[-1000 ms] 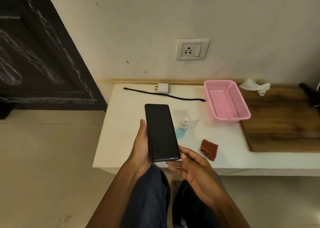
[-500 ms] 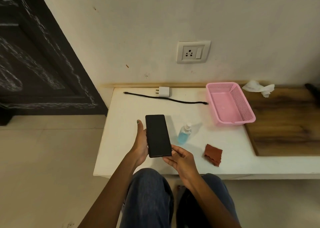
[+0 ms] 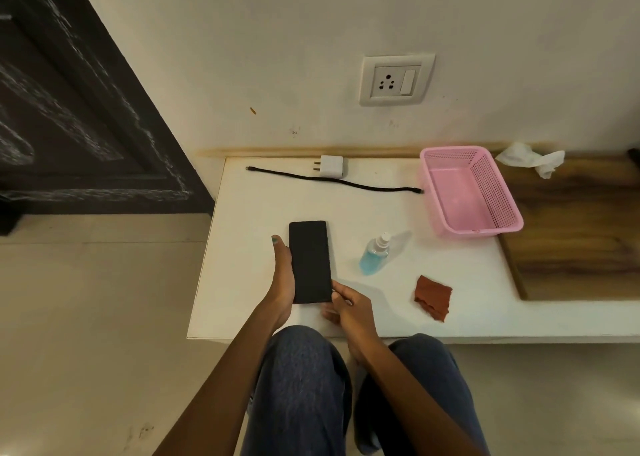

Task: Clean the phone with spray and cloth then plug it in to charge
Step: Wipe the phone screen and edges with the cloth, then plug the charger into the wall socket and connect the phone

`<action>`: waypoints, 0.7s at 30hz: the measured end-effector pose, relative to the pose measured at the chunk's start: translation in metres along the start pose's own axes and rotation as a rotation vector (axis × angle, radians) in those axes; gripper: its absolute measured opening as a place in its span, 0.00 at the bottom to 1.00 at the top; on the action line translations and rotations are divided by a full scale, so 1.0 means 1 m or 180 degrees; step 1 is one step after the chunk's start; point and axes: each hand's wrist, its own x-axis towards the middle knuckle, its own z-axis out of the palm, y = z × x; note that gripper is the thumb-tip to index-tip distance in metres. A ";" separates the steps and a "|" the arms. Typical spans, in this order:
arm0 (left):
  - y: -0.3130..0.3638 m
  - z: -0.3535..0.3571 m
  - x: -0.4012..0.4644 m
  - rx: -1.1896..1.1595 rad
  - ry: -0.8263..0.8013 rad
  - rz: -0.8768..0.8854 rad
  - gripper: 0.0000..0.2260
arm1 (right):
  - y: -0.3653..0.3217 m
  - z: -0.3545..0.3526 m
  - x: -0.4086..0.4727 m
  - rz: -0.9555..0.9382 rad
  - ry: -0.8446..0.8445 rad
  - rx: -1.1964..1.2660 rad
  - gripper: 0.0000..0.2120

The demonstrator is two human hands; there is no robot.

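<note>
I see left hand (image 3: 282,275) gripping phone (image 3: 310,261) along its side | right hand (image 3: 348,308) pinching phone's near corner | phone over white table (image 3: 249,282), left of spray bottle (image 3: 374,254) | cloth (image 3: 433,297) right of bottle

Black phone (image 3: 310,261), pink basket (image 3: 504,192), rust-red cloth (image 3: 433,296).
</note>
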 end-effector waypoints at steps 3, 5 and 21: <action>-0.003 0.001 0.000 -0.0063 0.0021 0.0024 0.35 | -0.001 0.002 0.002 0.0032 0.0039 -0.0210 0.17; -0.004 0.002 0.001 -0.0073 0.0060 0.0019 0.35 | 0.001 0.002 0.003 0.0052 0.0052 -0.0290 0.16; -0.040 -0.040 0.028 0.1583 0.1157 0.1736 0.20 | -0.066 -0.004 -0.033 -0.1381 -0.0415 -0.1556 0.09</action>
